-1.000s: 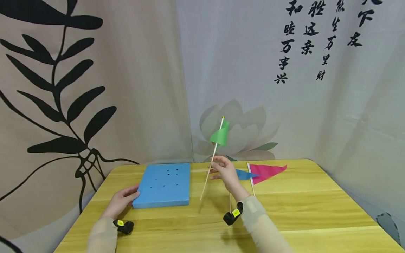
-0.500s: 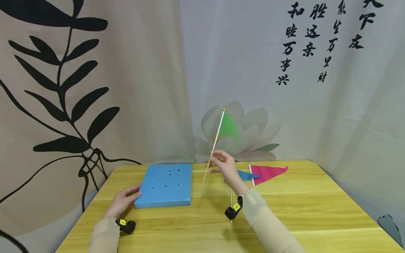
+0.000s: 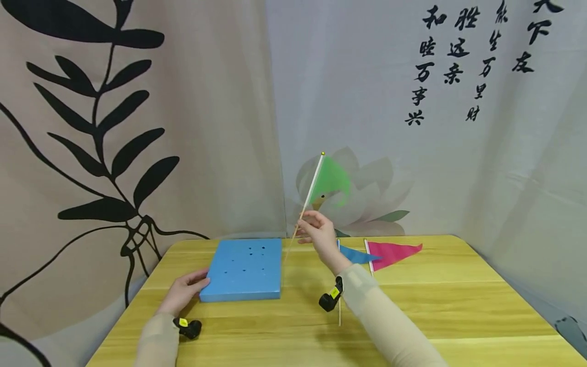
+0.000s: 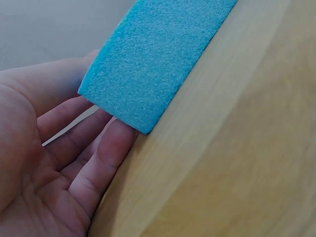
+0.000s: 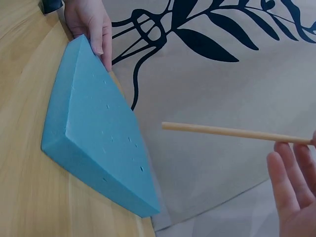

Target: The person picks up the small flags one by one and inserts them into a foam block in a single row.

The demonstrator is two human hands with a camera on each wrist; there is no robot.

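Observation:
A flat blue foam board (image 3: 257,281) with several small holes in its top lies on the table. My left hand (image 3: 183,291) grips its near left corner, thumb over the top edge and fingers against the side, as the left wrist view shows. To the right of the board, my right hand (image 3: 319,235) pinches the stick of a small green flag (image 3: 327,178) and holds it raised and tilted. In the right wrist view the flag stick's (image 5: 217,130) bare lower end points toward the board, apart from it. The right fingertips (image 5: 282,168) show below the stick.
Behind the right forearm lie a blue pennant (image 3: 355,255) and a pink pennant (image 3: 392,254) on sticks, partly overlapping. The wooden table (image 3: 458,300) ends at a printed curtain (image 3: 220,127) at the back. A small black camera (image 3: 330,298) is on the right wrist.
My right hand has lifted the green flag a little and moved it slightly left; the flag's cloth has swung out to the right. The left hand stays on the foam board.

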